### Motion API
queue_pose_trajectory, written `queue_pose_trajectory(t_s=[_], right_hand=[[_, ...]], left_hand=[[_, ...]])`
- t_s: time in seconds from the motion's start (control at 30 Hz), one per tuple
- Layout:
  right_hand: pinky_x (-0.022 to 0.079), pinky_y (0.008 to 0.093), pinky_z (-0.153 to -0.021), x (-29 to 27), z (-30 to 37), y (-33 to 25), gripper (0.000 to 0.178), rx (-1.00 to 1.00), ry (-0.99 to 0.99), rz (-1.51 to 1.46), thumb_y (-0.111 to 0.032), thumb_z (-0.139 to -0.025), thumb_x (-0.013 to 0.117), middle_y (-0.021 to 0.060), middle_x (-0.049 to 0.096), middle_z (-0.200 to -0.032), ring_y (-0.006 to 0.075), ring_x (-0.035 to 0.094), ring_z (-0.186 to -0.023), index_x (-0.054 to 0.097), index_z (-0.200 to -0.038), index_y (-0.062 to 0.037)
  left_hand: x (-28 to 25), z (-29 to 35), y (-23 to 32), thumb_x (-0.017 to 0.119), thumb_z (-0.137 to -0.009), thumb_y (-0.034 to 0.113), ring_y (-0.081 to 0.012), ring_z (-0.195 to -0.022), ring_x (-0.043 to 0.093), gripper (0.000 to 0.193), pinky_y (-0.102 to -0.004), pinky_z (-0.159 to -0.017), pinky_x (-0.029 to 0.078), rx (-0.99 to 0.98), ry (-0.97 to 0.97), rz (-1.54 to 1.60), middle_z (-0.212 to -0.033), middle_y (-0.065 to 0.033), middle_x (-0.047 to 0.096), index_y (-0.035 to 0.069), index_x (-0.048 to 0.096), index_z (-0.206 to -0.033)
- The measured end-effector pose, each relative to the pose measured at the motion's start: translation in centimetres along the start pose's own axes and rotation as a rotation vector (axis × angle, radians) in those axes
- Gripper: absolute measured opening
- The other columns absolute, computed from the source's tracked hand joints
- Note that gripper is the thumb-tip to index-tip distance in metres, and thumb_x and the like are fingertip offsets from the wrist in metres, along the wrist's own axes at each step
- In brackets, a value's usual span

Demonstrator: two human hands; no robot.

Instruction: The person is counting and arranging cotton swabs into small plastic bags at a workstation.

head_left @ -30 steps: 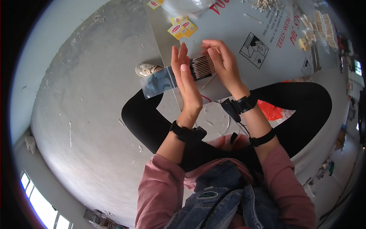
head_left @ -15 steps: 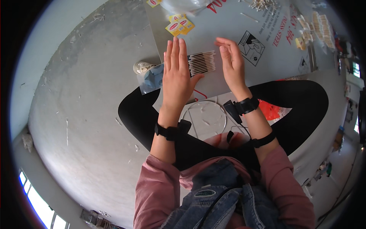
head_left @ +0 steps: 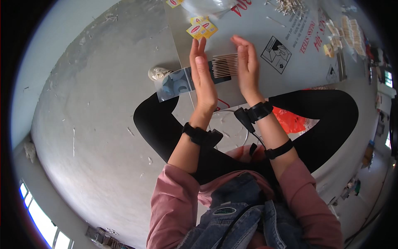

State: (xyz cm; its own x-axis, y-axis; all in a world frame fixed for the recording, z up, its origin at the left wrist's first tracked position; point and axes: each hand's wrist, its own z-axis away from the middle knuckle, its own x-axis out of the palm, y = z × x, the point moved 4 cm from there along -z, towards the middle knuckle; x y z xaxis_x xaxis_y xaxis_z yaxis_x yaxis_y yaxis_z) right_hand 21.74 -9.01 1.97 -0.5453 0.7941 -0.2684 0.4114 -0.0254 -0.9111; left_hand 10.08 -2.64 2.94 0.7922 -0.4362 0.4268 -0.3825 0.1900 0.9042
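Observation:
A row of cotton swabs [head_left: 225,66] lies side by side on a dark strip on the grey sheet, between my two hands. My left hand [head_left: 204,81] stands on edge at the swabs' left ends, fingers stretched out and palm turned inward. Along their right ends stands my right hand [head_left: 249,68], fingers extended and slightly curved. Both hands are open and grip nothing; whether the palms press on the swab tips is hard to see. A clear plastic bag with a blue pattern [head_left: 175,85] reaches out from under my left hand over the sheet's edge.
Yellow cards [head_left: 202,28] lie beyond my left hand. At the far edge are a clear plastic bag [head_left: 207,6] and a loose pile of swabs [head_left: 290,5]. Bundled swabs [head_left: 352,35] lie at the far right. A shoe [head_left: 158,73] shows left of the sheet.
My left hand has moved right and turned from flat to on edge, coming to the swabs' left ends. My right hand has shifted slightly left, up to their right ends.

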Motion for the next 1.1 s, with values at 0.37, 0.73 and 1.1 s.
queue_pose_trajectory(t_s=[0.37, 0.73, 1.1], right_hand=[[0.052, 0.038, -0.091, 1.3, 0.7, -0.6, 0.022, 0.053, -0.1, -0.006, -0.014, -0.102, 0.055, 0.0134, 0.068, -0.116, 0.0269, 0.066, -0.104, 0.062, -0.12, -0.0028], [0.03, 0.0517, -0.118, 2.0, -0.6, -0.7, 0.043, -0.288, -0.116, 0.727, -0.02, -0.099, 0.056, 0.0142, 0.051, -0.148, 0.0342, 0.042, -0.143, 0.051, -0.139, -0.0038], [0.03, 0.0478, -0.12, 3.0, -0.1, -0.4, 0.048, -0.328, -0.267, 0.763, -0.009, -0.098, 0.048, 0.0168, 0.047, -0.151, 0.0317, 0.04, -0.145, 0.046, -0.145, -0.0013]], left_hand=[[0.6, 1.2, -1.1, 0.03, -0.11, 0.045, -0.0252, -0.151, 0.026, 0.064, -0.038, -0.125, 0.015, -0.032, 0.059, -0.082, -0.161, -0.018, 0.033, 0.004, 0.02, -0.158], [0.0, 0.8, -0.8, 0.033, -0.109, 0.047, -0.0269, -0.15, 0.028, 0.067, -0.04, -0.124, 0.017, -0.018, 0.11, -0.009, -0.159, -0.0199, 0.036, 0.001, 0.023, -0.157], [0.7, 1.1, -0.9, 0.035, -0.108, 0.046, -0.0302, -0.152, 0.024, 0.068, -0.0417, -0.124, 0.017, 0.048, 0.072, 0.013, -0.162, -0.0218, 0.028, 0.003, 0.019, -0.158]])
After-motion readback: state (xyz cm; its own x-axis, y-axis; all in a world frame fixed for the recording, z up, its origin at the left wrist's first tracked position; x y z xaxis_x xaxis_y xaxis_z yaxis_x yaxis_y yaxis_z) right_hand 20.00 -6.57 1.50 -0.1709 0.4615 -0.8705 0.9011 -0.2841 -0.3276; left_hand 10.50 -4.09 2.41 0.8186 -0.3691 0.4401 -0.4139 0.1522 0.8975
